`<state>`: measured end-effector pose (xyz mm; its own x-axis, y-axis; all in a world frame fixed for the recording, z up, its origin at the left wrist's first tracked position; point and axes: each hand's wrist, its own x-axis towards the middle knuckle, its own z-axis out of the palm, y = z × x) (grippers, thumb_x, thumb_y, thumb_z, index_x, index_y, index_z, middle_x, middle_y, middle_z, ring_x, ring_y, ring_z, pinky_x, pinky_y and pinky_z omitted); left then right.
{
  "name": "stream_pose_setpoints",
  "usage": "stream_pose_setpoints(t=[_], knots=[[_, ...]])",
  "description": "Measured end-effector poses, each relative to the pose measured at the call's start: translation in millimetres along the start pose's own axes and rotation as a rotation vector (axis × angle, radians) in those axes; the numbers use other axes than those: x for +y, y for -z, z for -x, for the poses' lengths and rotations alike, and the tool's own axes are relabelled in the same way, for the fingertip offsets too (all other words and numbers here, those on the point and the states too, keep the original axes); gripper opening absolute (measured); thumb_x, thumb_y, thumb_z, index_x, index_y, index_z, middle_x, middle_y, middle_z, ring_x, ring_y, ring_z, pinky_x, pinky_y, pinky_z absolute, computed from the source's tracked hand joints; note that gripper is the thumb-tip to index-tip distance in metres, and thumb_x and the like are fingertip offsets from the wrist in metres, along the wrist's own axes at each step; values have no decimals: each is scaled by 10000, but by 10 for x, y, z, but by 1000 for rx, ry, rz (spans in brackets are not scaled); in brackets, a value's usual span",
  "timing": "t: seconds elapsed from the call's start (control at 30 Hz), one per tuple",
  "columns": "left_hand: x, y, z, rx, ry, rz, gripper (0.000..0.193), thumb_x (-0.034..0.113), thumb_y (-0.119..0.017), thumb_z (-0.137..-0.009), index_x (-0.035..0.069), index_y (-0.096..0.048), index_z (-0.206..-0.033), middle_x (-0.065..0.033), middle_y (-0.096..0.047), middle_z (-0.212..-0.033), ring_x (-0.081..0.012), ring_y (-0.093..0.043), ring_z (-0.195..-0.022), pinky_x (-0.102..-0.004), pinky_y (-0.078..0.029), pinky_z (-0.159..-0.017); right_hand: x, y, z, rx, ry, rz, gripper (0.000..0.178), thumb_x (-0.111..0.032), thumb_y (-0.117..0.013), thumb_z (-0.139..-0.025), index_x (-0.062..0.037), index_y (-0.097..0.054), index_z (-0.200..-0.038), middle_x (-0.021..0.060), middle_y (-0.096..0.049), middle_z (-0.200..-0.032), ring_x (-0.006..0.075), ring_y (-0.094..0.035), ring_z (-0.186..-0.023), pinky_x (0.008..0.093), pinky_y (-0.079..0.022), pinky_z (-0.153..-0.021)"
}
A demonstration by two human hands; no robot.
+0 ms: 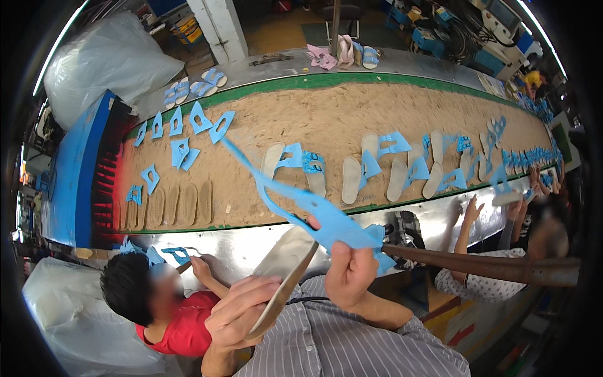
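In front of my striped shirt, my left hand [242, 312] grips a beige sandal sole [290, 252], tilted on edge with its far end pointing away. My right hand [353, 274], closed in a pinch, holds a light blue sandal strap piece [336, 221] beside the sole. The strap's long forked end reaches out over the belt, and a fingertip shows near the sole's far end. Whether the strap touches the sole I cannot tell. Past them, a sole with a blue upper [271, 160] lies on the sandy brown belt [251, 210].
A blue machine [78, 173] with a red-lit opening stands at the belt's left end. Loose soles [173, 204] and blue straps [200, 117] lie nearby. A rusty bar [483, 262] juts in at right. A person in red [182, 327] is close on my left; others work at right.
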<state>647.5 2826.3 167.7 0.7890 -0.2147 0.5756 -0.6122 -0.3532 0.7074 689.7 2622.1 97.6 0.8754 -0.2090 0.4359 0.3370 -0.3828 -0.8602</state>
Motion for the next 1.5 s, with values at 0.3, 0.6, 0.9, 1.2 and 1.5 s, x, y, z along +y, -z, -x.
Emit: stream_pose_setpoints(t=[0.3, 0.6, 0.9, 1.2, 1.5], knots=[[-76, -67, -150, -24, -75, -7, 336, -59, -785, -766, -113, -631, -1060, -307, -715, -1190, -456, -739, -1100, -491, -624, -894, -211, -7, -226, -165, 181, -162, 348, -152, -516, -1133, 123, -575, -1337, 269, -744, -1272, 396, -732, -1208, 428, -591, -1005], [-154, -92, -237, -6, -70, -37, 342, -95, -792, -771, -118, -674, -1091, -270, -753, -1143, -419, -756, -1036, -447, -629, -867, -328, -103, -138, -134, 175, -223, 293, -179, -461, -1162, 91, -565, -1203, 330, -743, -1189, 358, -749, -1157, 449, -589, -1045], [-339, -41, -105, 43, 20, 62, 301, -92, -771, -792, -108, -691, -1082, -277, -725, -1162, -430, -739, -1082, -443, -623, -905, -367, -270, -139, -225, 293, -204, 201, 15, -615, -1039, 92, -661, -1220, 283, -750, -1243, 433, -719, -1229, 523, -546, -1101], [-420, 24, -44, 157, 221, 69, 264, -72, -755, -897, -77, -704, -1156, -231, -766, -1126, -357, -778, -1019, -390, -617, -883, -407, -434, -261, -305, 523, 49, 399, 99, -719, -867, 103, -676, -1263, 290, -728, -1274, 463, -717, -1213, 547, -563, -1066], [-501, -283, -62, 445, 531, -101, 189, 138, -679, -1069, -43, -661, -1122, -70, -691, -918, -120, -602, -779, -285, -507, -708, -285, -775, -177, -197, 545, -95, 662, 30, -659, -915, 175, -456, -1528, 331, -546, -1537, 465, -525, -1460, 604, -397, -1232]])
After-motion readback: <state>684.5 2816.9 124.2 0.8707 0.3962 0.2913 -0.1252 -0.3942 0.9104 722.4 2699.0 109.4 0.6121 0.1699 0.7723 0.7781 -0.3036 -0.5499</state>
